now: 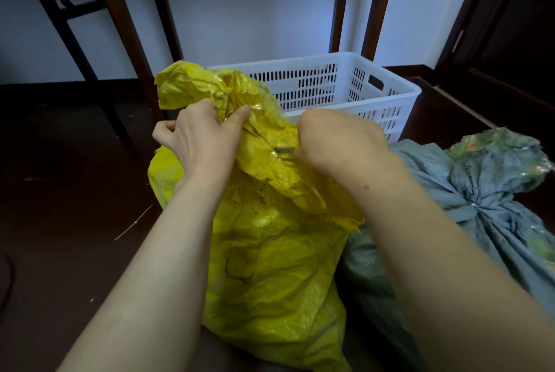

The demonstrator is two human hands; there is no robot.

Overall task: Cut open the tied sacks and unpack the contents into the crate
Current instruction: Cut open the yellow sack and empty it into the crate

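Yellow sack under the blade, crate waiting behind.

The yellow sack [270, 251] stands on the dark floor [75, 191], directly in front of the person. The left hand [201, 137] is clenched on the sack's bunched top, thumb pinching the folds. The right hand [336, 140] is closed around a metal blade [283, 150] whose tip touches the sack's neck (the handle is hidden, so it may be scissors or a knife). The white slotted crate [390, 92] sits just behind the sack. A grey sack [495, 221], its neck tied, lies to the right, touching the yellow one.
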